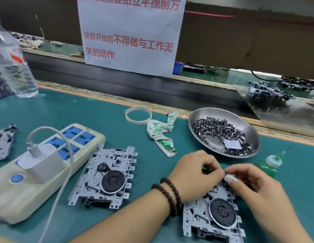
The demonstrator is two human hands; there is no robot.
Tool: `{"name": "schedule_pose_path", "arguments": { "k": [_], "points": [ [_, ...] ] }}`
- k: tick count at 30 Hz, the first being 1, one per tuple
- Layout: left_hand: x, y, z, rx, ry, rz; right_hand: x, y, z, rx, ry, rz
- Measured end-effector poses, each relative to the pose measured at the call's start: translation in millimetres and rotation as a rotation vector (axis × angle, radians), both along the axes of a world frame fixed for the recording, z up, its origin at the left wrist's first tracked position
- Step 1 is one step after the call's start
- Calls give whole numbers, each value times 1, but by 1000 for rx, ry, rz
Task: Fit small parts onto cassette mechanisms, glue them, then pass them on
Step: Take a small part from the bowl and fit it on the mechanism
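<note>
Cassette mechanism (212, 213) lies under my hands at five o'clock on the green mat (103, 116). My left hand (193, 172) and right hand (254, 185) meet fingertip to fingertip over its top edge, pinching what looks like a small dark part (226, 173), blurred. A second mechanism (107, 176) sits at nine o'clock, the steel dish of parts (222, 130) at twelve, the green glue bottle (272, 165) at two.

Your counter (117, 120) teal-green | your power strip (47, 172) cream, blue sockets | your rag (161, 134) white, green blotches | glue bottle (270, 165) green, white cap | your wrist beads (170, 195) dark brown | sign (131, 32) white, red lettering
</note>
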State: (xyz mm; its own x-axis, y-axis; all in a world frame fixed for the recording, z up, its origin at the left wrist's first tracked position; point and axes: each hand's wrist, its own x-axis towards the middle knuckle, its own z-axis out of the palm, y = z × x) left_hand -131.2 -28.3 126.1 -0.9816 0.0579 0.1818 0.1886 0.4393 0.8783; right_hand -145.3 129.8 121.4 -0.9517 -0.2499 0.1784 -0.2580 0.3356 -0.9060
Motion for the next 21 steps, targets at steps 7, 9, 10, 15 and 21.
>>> {"name": "schedule_pose_path", "arguments": {
  "k": [7,9,10,15,21],
  "points": [
    [-2,-1,-2,-50,43,0,3,1,2,5,3,-31],
    [-2,-1,-4,-81,47,10,2,2,0,15,-26,-39],
    [-2,-1,-5,-94,49,14,3,3,0,34,-35,-36],
    [-3,-1,-6,-137,49,-1,5,3,2,138,-13,-17],
    [0,0,-2,-181,36,-15,5,4,4,265,65,-34]
  ]
}}
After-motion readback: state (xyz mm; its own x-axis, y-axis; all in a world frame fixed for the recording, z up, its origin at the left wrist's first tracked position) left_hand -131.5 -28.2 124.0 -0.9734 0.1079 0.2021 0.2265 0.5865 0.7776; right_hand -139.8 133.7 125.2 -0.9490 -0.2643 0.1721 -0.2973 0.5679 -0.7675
